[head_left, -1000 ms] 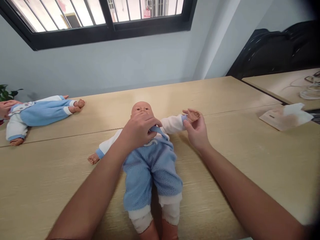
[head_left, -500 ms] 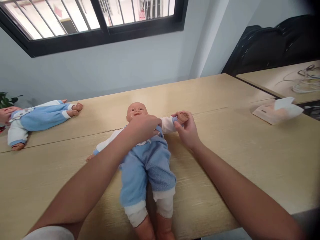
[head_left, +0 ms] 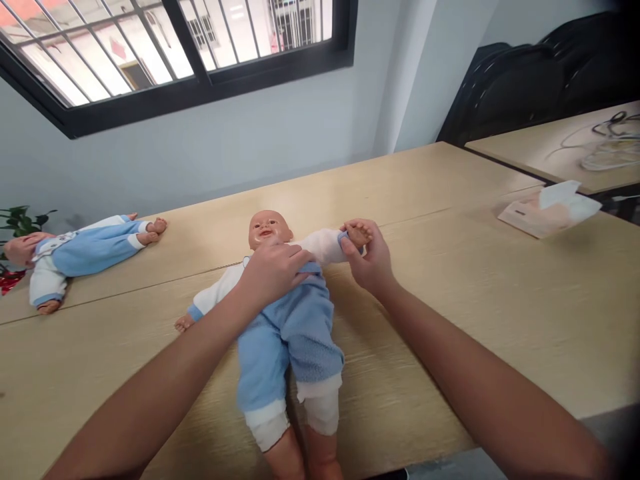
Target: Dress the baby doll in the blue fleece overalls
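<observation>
A wooden table (head_left: 450,320) lies under both hands. On it, a baby doll (head_left: 290,327) lies face up beneath the left hand (head_left: 273,270), which rests on its chest; its grip is unclear. The right hand (head_left: 370,261) clamps the doll's wrist.

Doll (head_left: 285,320) on table (head_left: 475,287)

Both arms reach forward and converge toward centre: my bare left forearm (head_left: 165,393) from the lower left, my bare right forearm (head_left: 475,380) from the lower right. My bare left hand (head_left: 273,270) lies palm down, wrist straight, fingers bent together in a grip. My bare right hand (head_left: 370,263) has thumb and fingertips (head_left: 350,230) pinched closed. The hands are near each other, apart.
</observation>
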`<move>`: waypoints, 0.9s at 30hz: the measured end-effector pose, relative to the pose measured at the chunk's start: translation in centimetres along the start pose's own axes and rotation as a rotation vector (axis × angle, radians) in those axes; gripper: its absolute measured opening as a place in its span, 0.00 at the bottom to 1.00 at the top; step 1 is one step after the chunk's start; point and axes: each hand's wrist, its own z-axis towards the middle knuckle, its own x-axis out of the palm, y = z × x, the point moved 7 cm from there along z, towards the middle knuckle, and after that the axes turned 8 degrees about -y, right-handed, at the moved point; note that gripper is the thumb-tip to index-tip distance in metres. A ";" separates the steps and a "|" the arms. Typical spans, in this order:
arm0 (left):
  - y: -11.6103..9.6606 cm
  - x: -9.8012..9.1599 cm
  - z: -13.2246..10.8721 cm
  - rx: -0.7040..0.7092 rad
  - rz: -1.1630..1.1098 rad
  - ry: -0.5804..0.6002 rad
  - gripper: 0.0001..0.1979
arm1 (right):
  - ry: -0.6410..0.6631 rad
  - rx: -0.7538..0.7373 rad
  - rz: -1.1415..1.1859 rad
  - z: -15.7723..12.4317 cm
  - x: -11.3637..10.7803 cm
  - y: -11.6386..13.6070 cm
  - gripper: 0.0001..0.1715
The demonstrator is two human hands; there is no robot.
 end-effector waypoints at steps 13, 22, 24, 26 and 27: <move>0.4 -4.0 -2.9 0.021 -0.108 -0.440 0.07 | 0.658 -0.142 -0.210 -0.9 8.0 3.7 0.17; 2.8 -3.8 -1.6 -0.440 -0.392 -0.360 0.10 | 0.834 0.007 -0.165 -1.7 8.9 3.8 0.10; 2.7 -3.6 -1.5 -0.512 -0.423 -0.315 0.09 | 0.837 -0.016 -0.188 -1.8 9.0 4.0 0.09; 2.5 -3.4 -1.4 -0.548 -0.417 -0.270 0.09 | 0.840 -0.049 -0.183 -1.9 9.2 4.1 0.11; 2.6 -3.3 -1.4 -0.567 -0.402 -0.248 0.08 | 0.841 -0.064 -0.170 -2.0 9.2 4.2 0.12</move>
